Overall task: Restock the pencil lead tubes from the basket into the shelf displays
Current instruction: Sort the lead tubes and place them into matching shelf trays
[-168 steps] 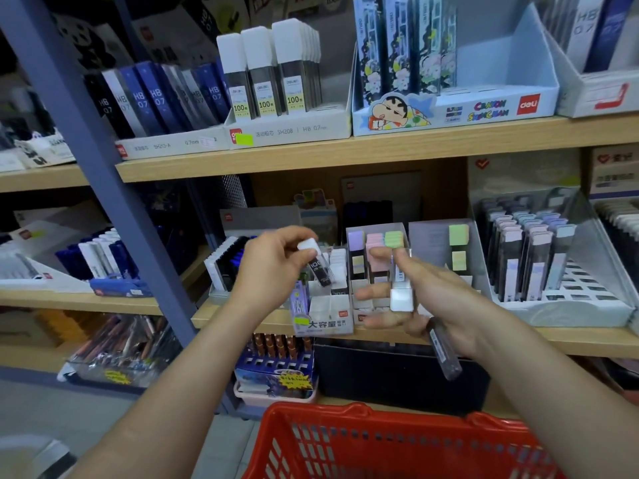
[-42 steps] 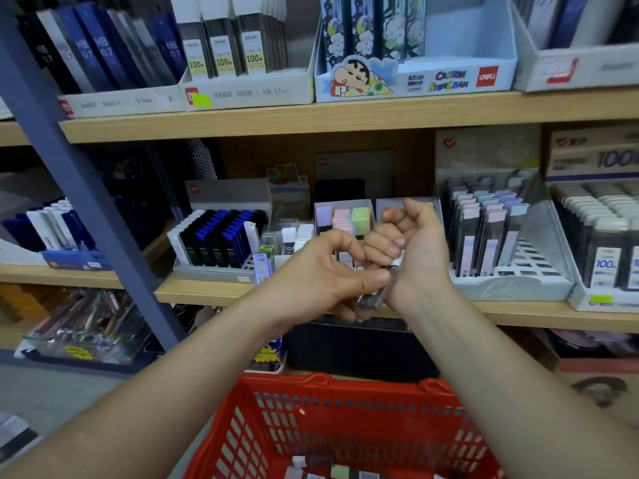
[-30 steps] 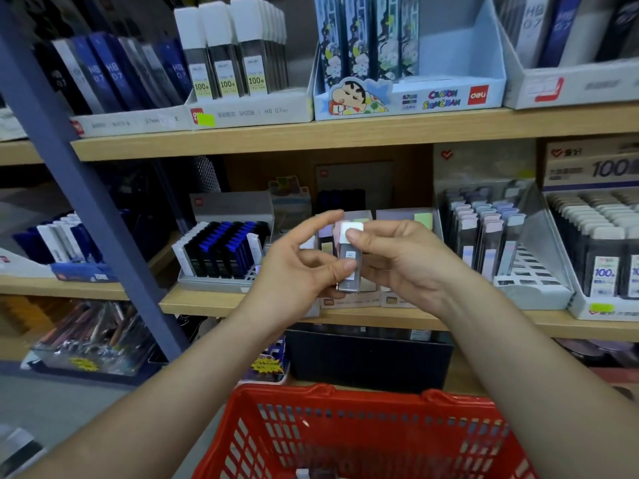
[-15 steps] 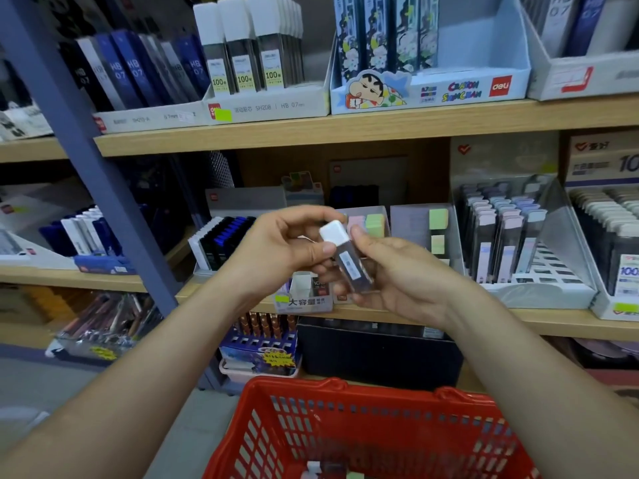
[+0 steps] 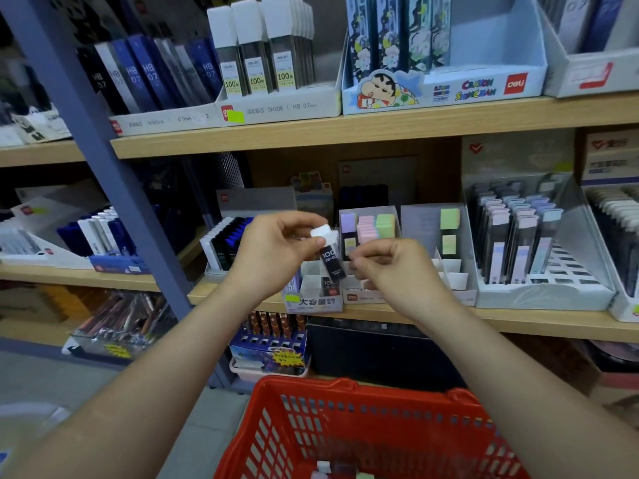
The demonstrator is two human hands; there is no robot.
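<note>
Lead tube (image 5: pixel 330 252) (white cap, dark body, tilted) pinched at cap by left hand (image 5: pixel 276 257), above small white display box (image 5: pixel 313 299) on middle shelf (image 5: pixel 518 321). Right hand (image 5: pixel 390 267) just beside tube, fingers curled shut, contents not discernible. Pastel-capped tubes (image 5: pixel 366 226) behind; red basket (image 5: pixel 345 426) below, in front of lower shelf.

Light wooden shelves (image 5: pixel 363 127) run across the view in tiers, carried on a slanting blue-grey metal upright (image 5: pixel 103 160) at the left. A brown wooden back panel (image 5: pixel 435 167) closes the bay behind the middle shelf. Below lies a pale grey floor (image 5: pixel 52 382). The light is even and soft, with deep shade under the shelves.
</note>
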